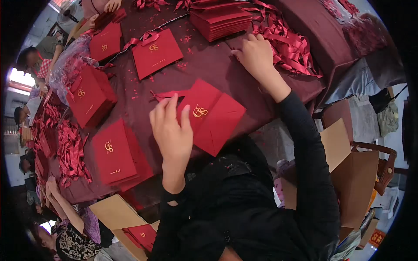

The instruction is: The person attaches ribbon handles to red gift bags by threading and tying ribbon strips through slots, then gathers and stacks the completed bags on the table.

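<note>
A red bag with a gold emblem [217, 115] lies at the near edge of the dark red cloth-covered table, with a red ribbon at its upper left. Over its left side is my left hand [172, 128], thumb and fingers apart, and whether it touches the bag I cannot tell. Farther up and to the right, my right hand [254, 54] rests by the heap of red ribbons [289, 50], below the tall stack of red bags [220, 21]. Its fingers are bent, and their tips are partly hidden. Another red bag [157, 54] lies flat farther back.
Stacked red bags [90, 96] and more bags [115, 154] stand on the left, near ribbon bundles [72, 152] and clear plastic [72, 65]. Open cardboard boxes [114, 213] flank the seat. Several people are around the table, one person's hand [112, 5] at the top.
</note>
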Demonstrator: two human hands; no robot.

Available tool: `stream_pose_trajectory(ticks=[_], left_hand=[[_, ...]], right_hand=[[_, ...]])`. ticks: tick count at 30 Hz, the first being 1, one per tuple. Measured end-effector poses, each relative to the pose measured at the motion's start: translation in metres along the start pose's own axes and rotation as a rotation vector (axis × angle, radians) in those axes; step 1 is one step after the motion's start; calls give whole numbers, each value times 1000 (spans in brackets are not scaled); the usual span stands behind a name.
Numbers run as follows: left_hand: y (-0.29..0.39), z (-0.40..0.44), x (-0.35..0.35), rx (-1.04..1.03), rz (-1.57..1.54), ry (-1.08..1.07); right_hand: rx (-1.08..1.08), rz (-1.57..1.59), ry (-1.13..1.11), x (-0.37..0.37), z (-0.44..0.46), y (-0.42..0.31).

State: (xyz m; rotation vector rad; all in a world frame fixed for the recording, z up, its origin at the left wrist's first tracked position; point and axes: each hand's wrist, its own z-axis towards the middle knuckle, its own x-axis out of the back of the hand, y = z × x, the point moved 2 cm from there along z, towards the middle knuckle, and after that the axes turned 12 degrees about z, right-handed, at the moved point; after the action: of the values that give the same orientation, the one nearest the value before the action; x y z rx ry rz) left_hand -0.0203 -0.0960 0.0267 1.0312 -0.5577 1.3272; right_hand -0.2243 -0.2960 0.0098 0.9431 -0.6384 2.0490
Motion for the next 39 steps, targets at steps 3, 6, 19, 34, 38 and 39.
stream_pose_trajectory(ticks=[3,6,19,34,38,39], left_hand=[[10,3,-23,-18,108,-37],[12,3,-31,32,223,-162],[-11,-13,-37,346,-563,-188],[-10,-19,-41,429,-762,-132],[-2,-24,-44,370,-658,15],[-3,-25,-46,371,-658,15]], right_hand=[[-87,-40,-165,-13,-3,8],[27,53,-67,-13,-7,3],[-220,1467,-447,22,-48,-99],[168,957,-230,24,-59,-123],[177,842,-226,27,-58,-132],[159,822,-242,27,-58,-133]])
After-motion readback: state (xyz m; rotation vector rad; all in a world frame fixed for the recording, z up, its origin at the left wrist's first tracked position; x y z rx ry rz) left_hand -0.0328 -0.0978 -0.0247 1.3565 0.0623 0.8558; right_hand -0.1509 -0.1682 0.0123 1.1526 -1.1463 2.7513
